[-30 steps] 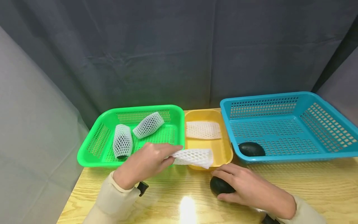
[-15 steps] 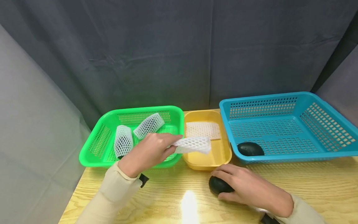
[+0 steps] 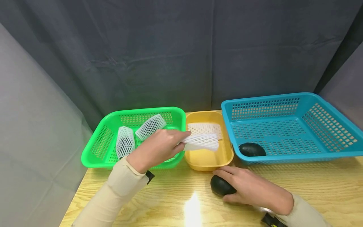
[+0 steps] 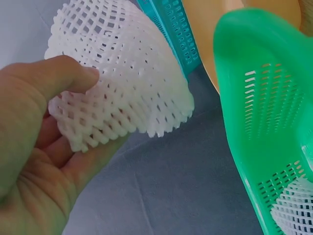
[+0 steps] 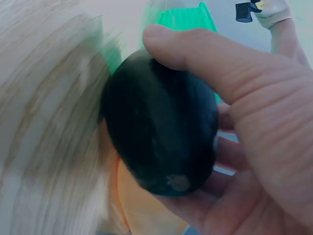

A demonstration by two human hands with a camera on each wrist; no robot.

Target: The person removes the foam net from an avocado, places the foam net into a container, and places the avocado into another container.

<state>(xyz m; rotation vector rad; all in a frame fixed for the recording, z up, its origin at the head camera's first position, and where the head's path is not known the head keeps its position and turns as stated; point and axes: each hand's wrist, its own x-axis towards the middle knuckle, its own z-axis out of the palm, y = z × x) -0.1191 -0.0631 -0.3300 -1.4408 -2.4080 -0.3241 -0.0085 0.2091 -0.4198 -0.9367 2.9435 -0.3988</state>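
Note:
My left hand (image 3: 160,145) pinches a white foam net sleeve (image 3: 202,142) between thumb and fingers, over the yellow basket (image 3: 210,162). In the left wrist view the sleeve (image 4: 122,73) looks flattened, with the thumb lying across its upper side. On the table in front of that basket, my right hand (image 3: 249,187) grips a dark green avocado (image 3: 221,186). The right wrist view shows the thumb along one side of the avocado (image 5: 161,122) and fingers on the other, with a pale scar at its end. A second foam net sleeve (image 3: 195,127) lies inside the yellow basket.
To the left, a green basket (image 3: 97,162) holds two net-wrapped dark fruits (image 3: 125,142). On the right stands a blue basket (image 3: 283,132) with another avocado (image 3: 251,149) in its near left corner. A dark curtain (image 3: 181,56) hangs behind the baskets.
My left hand has moved forward and slightly right, carrying the sleeve from the yellow basket's near edge to over its middle. My right hand stays around the avocado in nearly the same place.

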